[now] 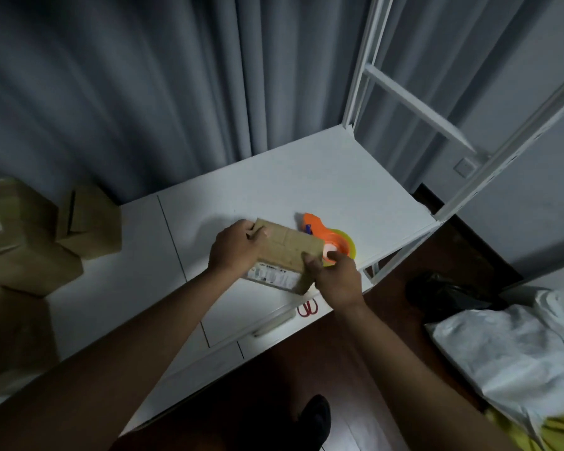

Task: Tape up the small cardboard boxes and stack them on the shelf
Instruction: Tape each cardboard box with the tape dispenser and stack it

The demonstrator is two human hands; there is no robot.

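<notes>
Small cardboard box [287, 252] sits on the white desk [306, 183], both hands on it. Left hand [233, 252] grips the box's far-left end: fingers curled over the top edge, thumb side toward the person, so that grip is clamped on cardboard. Right hand [337, 278] holds the box's near-right corner, thumb up on the top face, fingers wrapped down the end; grip also clamped on the box. Box lies between the two grips, tilted a bit w/ its long axis running from left grip to right grip. Top flaps look closed; seam lines visible on top. Printed label [271, 276] on the side facing the person, just below the left grip's wrist.

Orange tape dispenser [323, 239] w/ yellow-green roll lies on the desk just beyond the right grip, touching or nearly touching the box's far-right end — can't tell which. Red scissors [307, 308] on the desk edge, just below the right grip, near the wrist.

Well left of the left grip: several bigger cardboard boxes [30, 242] piled on the desk, one open-flapped box [90, 219] behind them. White metal shelf frame [404, 92] stands up beyond and right of the right grip. Grey curtain [144, 76] behind the desk. Right of the right arm, white bedding [508, 346] and a black bag [443, 297] down low.
</notes>
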